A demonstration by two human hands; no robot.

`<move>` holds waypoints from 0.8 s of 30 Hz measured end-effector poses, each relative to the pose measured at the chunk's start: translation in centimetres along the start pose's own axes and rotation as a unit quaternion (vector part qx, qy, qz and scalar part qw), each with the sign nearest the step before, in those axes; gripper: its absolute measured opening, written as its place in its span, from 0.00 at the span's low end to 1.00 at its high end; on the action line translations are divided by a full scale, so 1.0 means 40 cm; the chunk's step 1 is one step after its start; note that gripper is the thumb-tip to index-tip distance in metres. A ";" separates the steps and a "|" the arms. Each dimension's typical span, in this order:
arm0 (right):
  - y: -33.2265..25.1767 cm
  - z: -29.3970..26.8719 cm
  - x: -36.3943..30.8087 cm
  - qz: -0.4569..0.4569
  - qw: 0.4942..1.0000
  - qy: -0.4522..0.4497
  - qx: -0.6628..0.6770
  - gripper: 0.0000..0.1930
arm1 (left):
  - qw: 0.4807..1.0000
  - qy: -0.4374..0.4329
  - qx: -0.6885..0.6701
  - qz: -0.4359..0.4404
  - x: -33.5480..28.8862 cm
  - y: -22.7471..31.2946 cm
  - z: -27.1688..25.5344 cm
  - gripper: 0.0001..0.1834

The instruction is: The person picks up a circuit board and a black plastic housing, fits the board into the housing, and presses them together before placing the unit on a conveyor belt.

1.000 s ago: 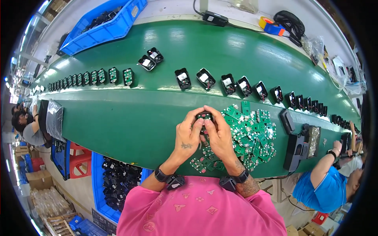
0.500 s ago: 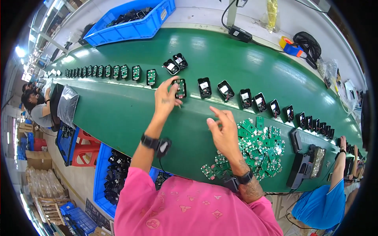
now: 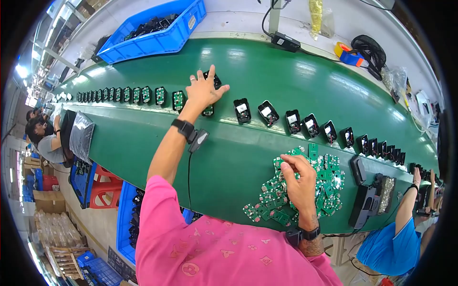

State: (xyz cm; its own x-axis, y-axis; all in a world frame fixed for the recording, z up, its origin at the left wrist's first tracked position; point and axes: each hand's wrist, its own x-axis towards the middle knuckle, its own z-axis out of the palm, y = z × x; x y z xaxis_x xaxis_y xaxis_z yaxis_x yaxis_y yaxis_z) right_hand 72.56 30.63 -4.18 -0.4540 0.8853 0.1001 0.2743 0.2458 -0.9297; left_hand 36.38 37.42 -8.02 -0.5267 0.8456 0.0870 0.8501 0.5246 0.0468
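Note:
My left hand (image 3: 202, 90) reaches over the belt with its fingers spread, over a black plastic housing (image 3: 217, 82) that it partly covers. Whether the fingertips touch it I cannot tell. Beside my left wrist, a housing with a green circuit board (image 3: 208, 111) shows only in part. My right hand (image 3: 301, 183) is above the pile of loose green circuit boards (image 3: 327, 188), with fingers loosely bent and the thumb apart from the index finger; I see nothing held. Between my hands and farther off stands an open black housing (image 3: 242, 111) with a white patch and wires inside.
Housings with boards (image 3: 160, 96) run off to the left; open housings (image 3: 311, 126) line the right. A blue bin (image 3: 157, 45) of black parts stands at the back left. Black devices (image 3: 363, 207) lie right of the pile. A co-worker's arm (image 3: 408, 205) reaches in at the right.
My left hand has left the board-filled housing and moved up to the loose housings beyond it. My right hand has moved right and down, over the board pile.

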 end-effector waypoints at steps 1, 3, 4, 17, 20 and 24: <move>0.003 -0.004 0.000 -0.012 1.000 -0.002 -0.006 0.09 | 1.000 -0.002 -0.002 0.006 0.024 0.007 0.009 0.43; 0.013 -0.012 -0.006 -0.004 1.000 0.010 0.003 0.09 | 0.992 -0.106 0.031 0.055 0.063 -0.002 0.016 0.46; 0.021 -0.020 -0.008 -0.001 1.000 0.016 -0.004 0.09 | 0.991 -0.098 0.029 0.083 0.082 -0.016 0.027 0.41; 0.101 -0.084 -0.031 -0.084 0.955 -0.017 -0.285 0.16 | 0.964 0.085 -0.096 0.233 -0.130 0.026 -0.125 0.29; 0.101 -0.054 -0.016 -0.070 0.937 -0.041 -0.341 0.17 | 0.944 -0.031 -0.144 0.296 -0.383 0.132 -0.123 0.37; 0.114 -0.036 -0.004 -0.076 0.924 -0.072 -0.369 0.15 | 0.944 -0.045 -0.135 0.298 -0.526 0.154 -0.013 0.53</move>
State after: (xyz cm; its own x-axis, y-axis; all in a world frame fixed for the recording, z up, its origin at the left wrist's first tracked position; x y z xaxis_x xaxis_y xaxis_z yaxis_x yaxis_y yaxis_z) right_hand 75.10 32.19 -7.90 -0.6277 0.7704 0.1120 0.6772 0.6113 -0.4096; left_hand 52.69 22.81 -9.03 0.0572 0.9940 0.0927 0.9598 -0.0803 0.2689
